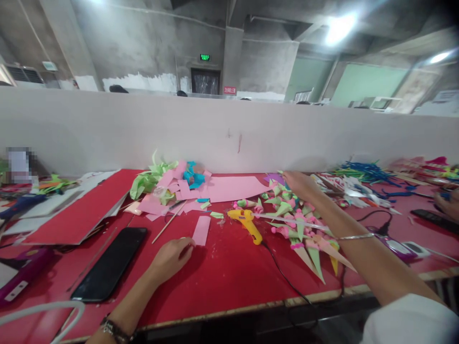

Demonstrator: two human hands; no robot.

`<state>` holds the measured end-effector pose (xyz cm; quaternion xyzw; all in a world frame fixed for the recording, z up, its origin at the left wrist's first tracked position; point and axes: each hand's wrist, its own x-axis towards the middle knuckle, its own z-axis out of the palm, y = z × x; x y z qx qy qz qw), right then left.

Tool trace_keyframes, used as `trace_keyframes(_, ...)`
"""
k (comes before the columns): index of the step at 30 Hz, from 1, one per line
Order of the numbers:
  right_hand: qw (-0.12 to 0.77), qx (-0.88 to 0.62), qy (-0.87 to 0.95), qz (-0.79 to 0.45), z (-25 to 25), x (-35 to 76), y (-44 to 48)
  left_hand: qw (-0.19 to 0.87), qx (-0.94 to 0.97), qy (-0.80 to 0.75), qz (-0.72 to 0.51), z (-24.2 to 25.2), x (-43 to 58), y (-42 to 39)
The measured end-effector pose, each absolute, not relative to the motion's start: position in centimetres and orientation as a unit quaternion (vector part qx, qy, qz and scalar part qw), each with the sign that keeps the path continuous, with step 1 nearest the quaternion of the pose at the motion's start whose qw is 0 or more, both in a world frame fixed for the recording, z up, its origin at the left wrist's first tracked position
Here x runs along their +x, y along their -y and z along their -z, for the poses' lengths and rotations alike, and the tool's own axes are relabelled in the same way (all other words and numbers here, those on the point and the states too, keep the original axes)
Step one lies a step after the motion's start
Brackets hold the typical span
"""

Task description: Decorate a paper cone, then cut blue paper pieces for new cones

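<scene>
My left hand (171, 257) rests on the red table (222, 277), fingers curled, its fingertips at the near end of a small pink paper strip (201, 230). My right hand (299, 185) reaches far across to the pile of green and pink paper cones (304, 229); its fingers are among the far cones and I cannot see whether it grips one. A yellow glue gun (247, 223) lies between the two hands, its black cord (287, 282) running off the front edge. A thin wooden stick (168, 223) lies left of the strip.
A black phone (109, 263) lies at the left front. Pink sheets (229, 188), green and blue paper scraps sit at the back by the white partition (229, 134). Red boards (79, 212) lie left. Another person's hand (447, 203) and craft scraps are at the far right.
</scene>
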<state>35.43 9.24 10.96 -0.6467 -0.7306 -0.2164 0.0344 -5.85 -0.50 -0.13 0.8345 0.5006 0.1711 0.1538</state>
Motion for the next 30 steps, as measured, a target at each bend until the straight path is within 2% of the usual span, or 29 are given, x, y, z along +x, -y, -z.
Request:
trace_keyframes(16, 0.075, -0.636, 0.740, 0.203, -10.0, 36.5, -11.0, 0.145, 0.846, -0.491, -0.149, -0.2, -5.7, 0.6)
trace_keyframes(30, 0.065, -0.611, 0.771, 0.167, -8.3, 37.3, -12.5, 0.158, 0.842, -0.488, -0.166, 0.1, -5.8, 0.6)
